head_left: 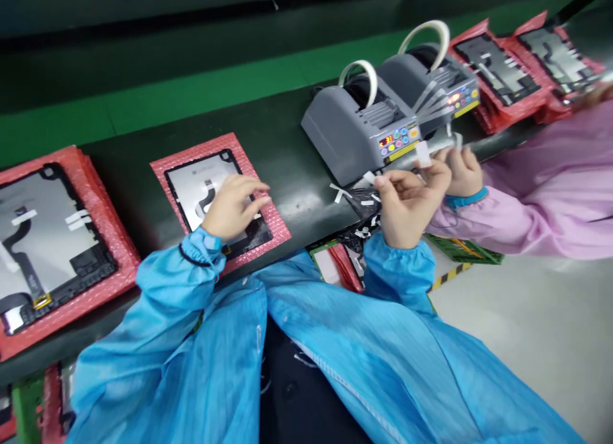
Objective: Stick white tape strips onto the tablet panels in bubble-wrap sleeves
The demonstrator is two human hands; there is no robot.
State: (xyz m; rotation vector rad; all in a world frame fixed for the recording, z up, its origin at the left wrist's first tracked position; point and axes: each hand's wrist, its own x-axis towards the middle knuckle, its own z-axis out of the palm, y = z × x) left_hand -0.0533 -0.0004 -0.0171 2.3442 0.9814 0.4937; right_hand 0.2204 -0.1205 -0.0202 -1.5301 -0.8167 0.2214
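Observation:
My left hand (234,204) hovers over or rests on a silver-and-black tablet screen panel (197,179), its fingers and thumb apart with nothing held. Pink bubble wrap (165,166) lies under that panel. To the right, my right hand (407,204) pinches a short white piece of tape (369,177) between thumb and finger. A second white tape piece (423,154) stands up at the fingers of the same hand. Just behind it is a grey tape dispenser (335,134) with a lit display and a white tape roll.
At left a stack of wrapped panels (52,220) lies close by. Tape scraps (341,193) stick to black plastic at the bench edge. Beyond stands another dispenser (407,70). A co-worker's hand (464,170), in a pink sleeve, is beside my right hand; more panels (498,67) lie behind.

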